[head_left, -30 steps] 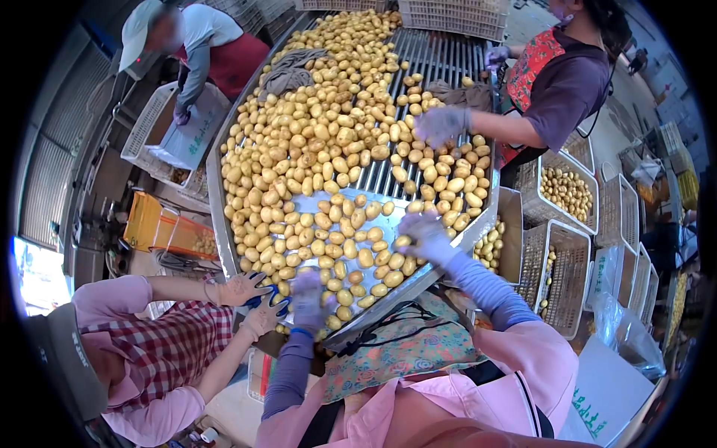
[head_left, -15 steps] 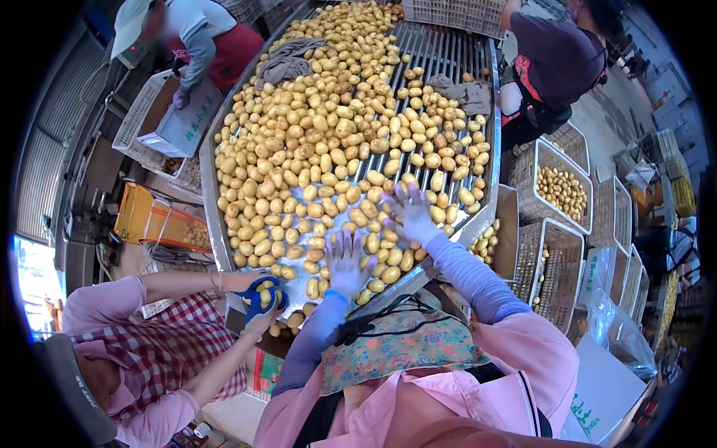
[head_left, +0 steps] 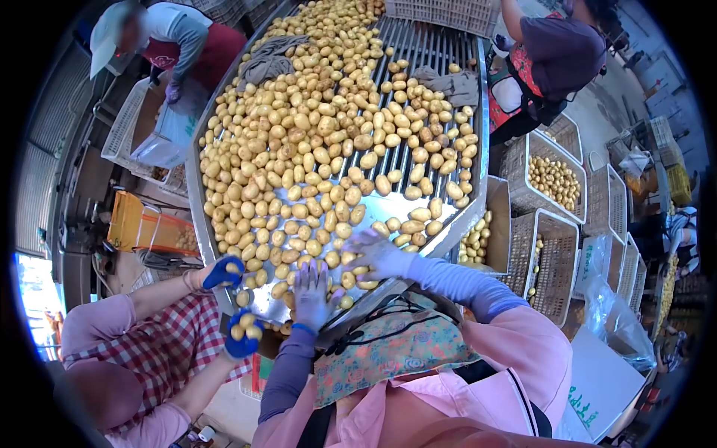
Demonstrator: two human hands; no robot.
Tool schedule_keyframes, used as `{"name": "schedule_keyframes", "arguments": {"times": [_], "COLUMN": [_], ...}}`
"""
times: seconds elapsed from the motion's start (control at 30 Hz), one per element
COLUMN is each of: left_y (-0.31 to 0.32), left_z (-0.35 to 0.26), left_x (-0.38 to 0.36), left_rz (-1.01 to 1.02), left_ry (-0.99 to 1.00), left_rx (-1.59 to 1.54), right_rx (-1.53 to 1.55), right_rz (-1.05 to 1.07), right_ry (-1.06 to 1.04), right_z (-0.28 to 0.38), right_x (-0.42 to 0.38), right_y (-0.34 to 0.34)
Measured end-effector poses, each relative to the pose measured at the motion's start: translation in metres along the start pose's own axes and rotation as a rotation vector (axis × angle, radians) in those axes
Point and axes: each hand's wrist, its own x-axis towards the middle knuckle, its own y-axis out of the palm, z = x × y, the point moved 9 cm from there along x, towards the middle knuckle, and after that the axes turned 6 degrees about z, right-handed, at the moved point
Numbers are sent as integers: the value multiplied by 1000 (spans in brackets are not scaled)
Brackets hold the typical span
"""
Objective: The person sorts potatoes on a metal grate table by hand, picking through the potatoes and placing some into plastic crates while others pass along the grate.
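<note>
Head cam, fwd/down, wide-angle, close

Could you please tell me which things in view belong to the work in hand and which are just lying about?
In the work:
- potatoes
- metal table
- left hand and right hand, among the potatoes
- cardboard box holding potatoes

Probably just lying about:
- far-left grey cloth
- far-right grey cloth
- clear plastic bag
</note>
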Motion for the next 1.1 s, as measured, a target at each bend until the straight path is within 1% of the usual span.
{"name": "schedule_keyframes", "arguments": {"times": [0.03, 0.07, 0.13, 0.17, 0.2, 0.23, 0.27, 0.3, 0.33, 0.37, 0.4, 0.43, 0.47, 0.5, 0.53, 0.57, 0.6, 0.63, 0.67, 0.7, 0.77, 0.8, 0.83, 0.87, 0.9, 0.93, 1.0, 1.03, 1.07, 1.1], "left_y": [-11, -7, 10, 18, 14, 7, -20, 0, -19, 22, 8, 45, 38, 17, 1, -6, -7, -6, -1, 1, 3, 2, -6, -2, -1, -2, 8, 14, 4, -8], "left_z": [1, 23, 83, 93, 113, 126, 104, 104, 90, 79, 37, 24, -6, -20, -15, -25, -35, -23, -10, 9, 43, 59, 76, 100, 115, 125, 102, 77, 74, 52], "left_x": [-1, 0, 3, 9, 20, 32, 55, 76, 104, 133, 127, 147, 128, 116, 94, 67, 47, 20, 2, -14, -32, -36, -35, -32, -24, -17, 9, 13, 8, 10], "left_rz": [0, -7, -24, -21, -116, -211, -68, -318, -211, 80, -662, -257, -495, -138, -111, -62, -33, -88, -72, -53, -38, -43, 1, -186, -231, -276, -205, -173, -173, -45], "left_ry": [125, 129, -51, -48, -191, -339, -493, -488, -413, -421, -113, -152, -81, -24, -51, 67, 191, 195, 189, 120, -12, -84, -179, -282, -404, -527, -408, -257, -261, -41], "left_rx": [-232, -239, 178, 174, 156, 134, 73, 114, -579, -271, -190, -110, 279, -124, -119, -128, -141, -192, -196, -165, -47, 37, 64, -58, -63, -68, 16, 66, 60, 0], "right_rx": [43, 85, 79, 43, 3, -116, -231, -226, -220, -254, -306, -288, -265, -268, -274, -272, -280, -293, -301, -288, -164, -194, -90, -18, -33, -30, 12, 42, 41, 141], "right_rz": [1, 4, 57, 32, 9, -266, -540, -466, -396, -287, -329, -237, -139, -174, -215, -183, -198, -141, -82, -80, 65, -10, -30, 148, 176, 175, 198, 94, 100, 97], "right_ry": [-26, -50, 193, 375, 555, 655, 746, 831, 903, 979, 876, 810, 742, 646, 564, 475, 420, 355, 297, 305, 205, 60, 63, 54, 67, 63, -171, -257, -259, -303], "right_z": [-16, -32, -91, -132, -171, -190, -196, -207, -215, -213, -213, -197, -172, -157, -147, -130, -112, -92, -76, -66, -38, -18, -3, 19, 43, 47, 71, 73, 59, 42], "right_x": [-13, -25, -48, -62, -74, -84, -100, -96, -83, -65, -46, -26, -11, -6, -8, -13, -22, -26, -29, -28, -19, -10, 2, 17, 22, 27, 30, 25, 17, 7], "right_y": [-10, -21, -46, -58, -65, -90, -110, -109, -110, -106, -95, -90, -82, -70, -62, -61, -65, -61, -53, -51, -30, -19, -2, 6, 10, 15, 31, 23, 23, 20]}}
